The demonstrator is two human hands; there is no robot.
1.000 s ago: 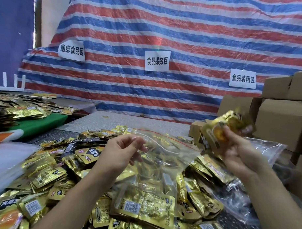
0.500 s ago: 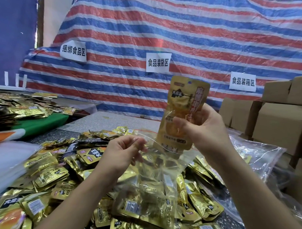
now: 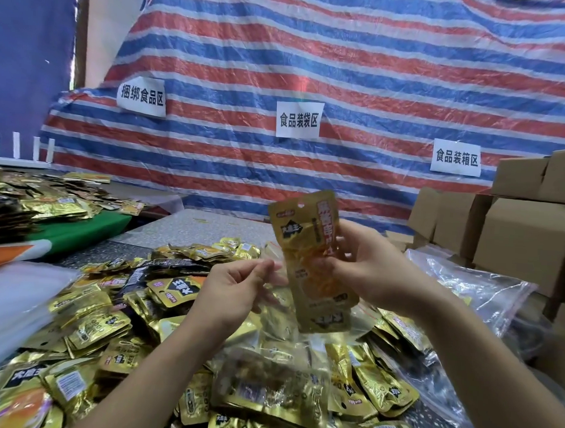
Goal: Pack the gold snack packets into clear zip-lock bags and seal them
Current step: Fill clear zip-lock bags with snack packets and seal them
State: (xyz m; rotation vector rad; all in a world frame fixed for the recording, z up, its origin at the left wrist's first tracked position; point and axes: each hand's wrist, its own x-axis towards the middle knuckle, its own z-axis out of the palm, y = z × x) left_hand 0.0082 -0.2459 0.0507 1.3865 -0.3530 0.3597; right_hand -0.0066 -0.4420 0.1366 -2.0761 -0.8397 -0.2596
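My right hand point(image 3: 372, 271) grips a gold snack packet point(image 3: 309, 246) upright by its middle, its lower half inside the mouth of a clear zip-lock bag point(image 3: 282, 367). My left hand point(image 3: 237, 286) pinches the left edge of the bag's opening. The bag hangs down over the pile and holds several gold packets at its bottom. A heap of loose gold packets point(image 3: 104, 329) covers the table below both hands.
Cardboard boxes point(image 3: 527, 241) stack at the right, with a bundle of clear bags point(image 3: 474, 284) in front. Another packet pile point(image 3: 44, 202) lies on a green board at the left. A striped tarp point(image 3: 343, 72) with paper signs hangs behind. White plastic point(image 3: 12, 300) sits near left.
My right hand brought the gold packet from the right, turned it upright and lowered it into the bag's mouth. My left hand kept holding the bag's edge.
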